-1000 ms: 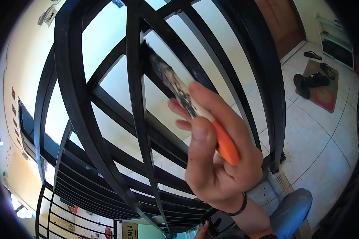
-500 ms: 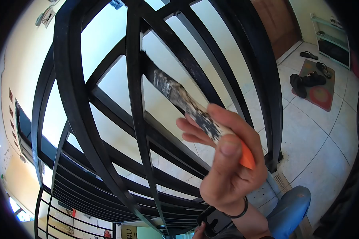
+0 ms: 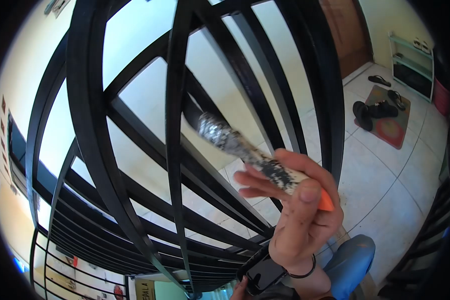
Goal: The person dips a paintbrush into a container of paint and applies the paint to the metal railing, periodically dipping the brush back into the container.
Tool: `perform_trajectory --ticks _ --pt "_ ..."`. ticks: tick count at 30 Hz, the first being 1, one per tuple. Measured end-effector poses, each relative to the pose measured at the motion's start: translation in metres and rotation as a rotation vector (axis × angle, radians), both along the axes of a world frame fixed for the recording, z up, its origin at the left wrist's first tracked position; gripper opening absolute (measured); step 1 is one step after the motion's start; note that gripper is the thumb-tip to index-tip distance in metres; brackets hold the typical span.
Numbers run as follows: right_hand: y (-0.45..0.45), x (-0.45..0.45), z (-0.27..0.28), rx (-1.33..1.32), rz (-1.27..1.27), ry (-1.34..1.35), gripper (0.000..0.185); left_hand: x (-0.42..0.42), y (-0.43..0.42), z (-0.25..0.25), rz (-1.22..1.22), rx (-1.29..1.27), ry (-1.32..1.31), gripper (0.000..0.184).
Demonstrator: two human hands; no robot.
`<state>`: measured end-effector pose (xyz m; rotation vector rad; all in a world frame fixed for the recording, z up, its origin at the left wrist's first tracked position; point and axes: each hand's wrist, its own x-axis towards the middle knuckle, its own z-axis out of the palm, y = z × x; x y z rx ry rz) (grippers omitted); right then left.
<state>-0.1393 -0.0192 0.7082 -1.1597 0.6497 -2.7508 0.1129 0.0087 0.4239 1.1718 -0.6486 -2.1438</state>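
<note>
Paint-flecked pale brush with orange handle end [image 3: 257, 159], bristles by a flat black metal bar [image 3: 174, 125], should feel light, stiff-handled, slick where smeared, so my right hand [image 3: 305, 222] pinches its cleaner rear thumb-to-forefinger, and how tightly my left hand [image 3: 240, 289] closes I cannot tell.

Slanted paintbrush [image 3: 255, 157], paint-smeared, orange-ended — dark bristles [image 3: 190, 113] beside a black grille bar [image 3: 173, 125] — black container [image 3: 267, 279] below.
</note>
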Motion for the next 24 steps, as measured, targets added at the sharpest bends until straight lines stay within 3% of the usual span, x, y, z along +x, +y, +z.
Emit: perform_trajectory --ticks 3,9,13,17,20,24 --pt "0.011 -0.010 -0.012 0.024 0.049 0.004 0.044 0.008 -0.003 0.002 -0.012 -0.018 -0.018 0.072" --pt "0.006 -0.020 -0.004 0.049 0.212 -0.302 0.042 0.023 0.002 0.005 -0.027 -0.084 -0.068 0.072" --pt "0.012 -0.017 -0.042 0.247 0.198 -0.304 0.022 0.021 0.009 0.006 -0.035 -0.098 -0.090 0.072" --pt "0.008 -0.026 -0.039 0.083 0.118 -0.323 0.027 0.018 0.007 0.006 -0.052 -0.051 -0.020 0.078" --pt "-0.016 -0.022 -0.008 -0.127 0.166 -0.450 0.014 0.016 0.014 0.004 0.002 -0.066 -0.050 0.073" --pt "-0.032 -0.013 -0.008 -0.071 0.198 -0.389 0.011 0.040 0.011 -0.030 0.022 -0.001 -0.009 0.070"
